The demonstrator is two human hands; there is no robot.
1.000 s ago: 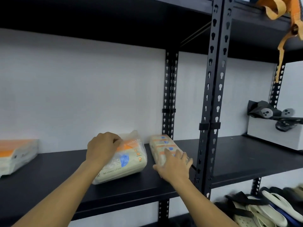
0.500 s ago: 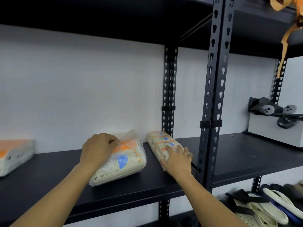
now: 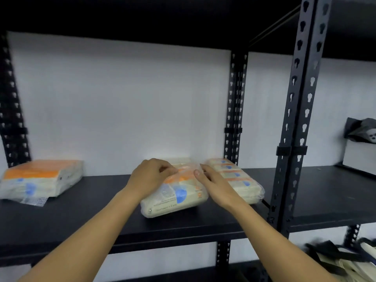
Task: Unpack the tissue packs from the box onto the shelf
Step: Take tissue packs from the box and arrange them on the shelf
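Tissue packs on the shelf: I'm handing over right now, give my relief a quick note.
Left hand: fingers curled on top of the middle pack.
Right hand: fingers straight, touching that pack's right side.
Three packs lie on the black shelf: left pack, the middle pack, right pack by the upright.
Done: three shelved.
Left: settle the middle pack; the box is out of view, so the remaining count is unknown.

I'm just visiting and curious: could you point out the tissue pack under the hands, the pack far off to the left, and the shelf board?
middle tissue pack (image 3: 177,197), head view, its front face
left tissue pack (image 3: 38,178), head view, its top
shelf board (image 3: 87,216), head view, bare surface
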